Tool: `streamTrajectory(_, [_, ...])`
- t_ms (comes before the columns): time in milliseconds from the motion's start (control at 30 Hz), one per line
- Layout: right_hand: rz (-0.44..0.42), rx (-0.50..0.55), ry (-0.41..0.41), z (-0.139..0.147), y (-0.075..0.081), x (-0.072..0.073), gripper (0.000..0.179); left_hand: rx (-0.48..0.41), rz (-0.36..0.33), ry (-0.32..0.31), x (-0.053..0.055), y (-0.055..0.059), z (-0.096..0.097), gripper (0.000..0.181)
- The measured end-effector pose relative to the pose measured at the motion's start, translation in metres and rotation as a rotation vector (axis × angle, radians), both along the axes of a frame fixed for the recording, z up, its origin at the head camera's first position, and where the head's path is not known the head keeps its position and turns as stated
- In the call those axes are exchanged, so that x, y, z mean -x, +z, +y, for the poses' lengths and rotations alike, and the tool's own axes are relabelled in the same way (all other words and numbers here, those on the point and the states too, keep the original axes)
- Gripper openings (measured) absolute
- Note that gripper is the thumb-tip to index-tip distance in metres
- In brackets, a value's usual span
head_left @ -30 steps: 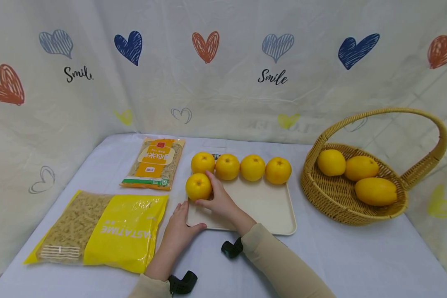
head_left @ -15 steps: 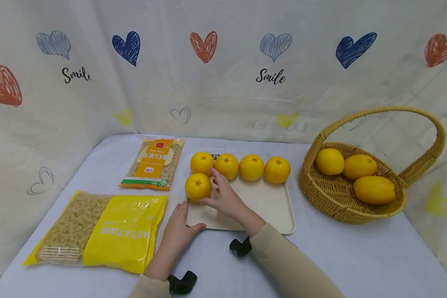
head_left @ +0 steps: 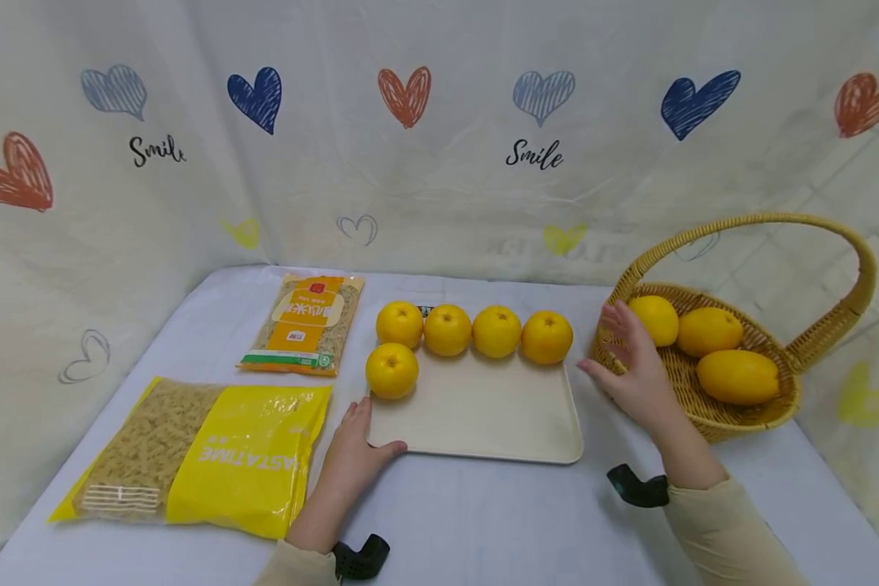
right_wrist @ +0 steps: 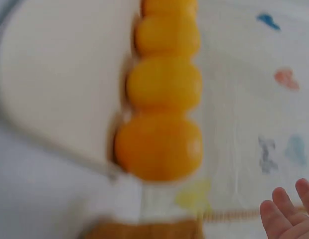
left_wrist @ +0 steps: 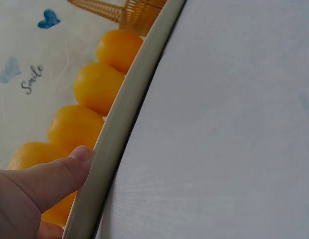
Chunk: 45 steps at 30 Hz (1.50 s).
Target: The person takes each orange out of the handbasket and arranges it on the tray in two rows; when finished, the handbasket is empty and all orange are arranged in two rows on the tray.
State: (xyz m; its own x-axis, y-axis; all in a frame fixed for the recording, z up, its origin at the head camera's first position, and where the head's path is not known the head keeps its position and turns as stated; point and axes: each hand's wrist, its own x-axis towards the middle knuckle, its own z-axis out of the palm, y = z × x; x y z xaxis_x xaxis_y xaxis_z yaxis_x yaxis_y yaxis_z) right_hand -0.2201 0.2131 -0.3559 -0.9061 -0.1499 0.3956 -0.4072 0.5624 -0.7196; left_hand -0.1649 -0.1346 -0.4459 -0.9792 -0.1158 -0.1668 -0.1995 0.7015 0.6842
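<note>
Your left hand (head_left: 357,449), fingers loose, touches the plain cream tray (head_left: 483,415), long axis left-right mid-frame; your right hand (head_left: 639,376), unclenched, is beside the basket (head_left: 747,422).

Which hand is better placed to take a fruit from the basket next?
Probably the right hand: it is beside the wicker basket, holding nothing, while the left hand is farther off, at the near left corner of the tray.

Five oranges (head_left: 496,331) lie on the tray (head_left: 476,415), between two bags (head_left: 249,456) left and a basket (head_left: 749,421) right.
</note>
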Motion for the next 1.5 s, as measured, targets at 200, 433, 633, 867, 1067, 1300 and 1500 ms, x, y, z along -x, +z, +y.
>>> streamTrajectory(200, [-0.081,-0.015,-0.181,0.072,0.003,-0.011,0.085,0.004,0.000,-0.010,0.001,-0.002,0.003,0.093])
streamTrajectory(433, [-0.126,-0.123,-0.324,0.124,0.002,-0.006,0.083,0.005,0.000,0.008,-0.001,0.000,0.001,0.092])
streamTrajectory(633, [-0.149,-0.207,-0.380,0.150,-0.001,-0.004,0.085,-0.004,-0.007,0.006,-0.001,-0.004,0.001,0.093])
streamTrajectory(867, [-0.183,-0.387,-0.369,0.163,-0.012,0.004,0.088,0.000,0.015,0.002,0.001,-0.006,0.001,0.093])
streamTrajectory(1067, [-0.172,-0.412,-0.362,0.166,-0.022,0.010,0.087,0.005,0.020,0.014,0.000,-0.004,-0.001,0.093])
streamTrajectory(1300, [-0.251,-0.467,-0.369,0.175,-0.023,0.008,0.090,-0.006,0.016,0.020,0.000,-0.003,0.000,0.094])
streamTrajectory(1500, [-0.289,-0.512,-0.366,0.179,-0.025,0.013,0.092,-0.006,0.017,0.020,0.000,-0.002,0.000,0.093])
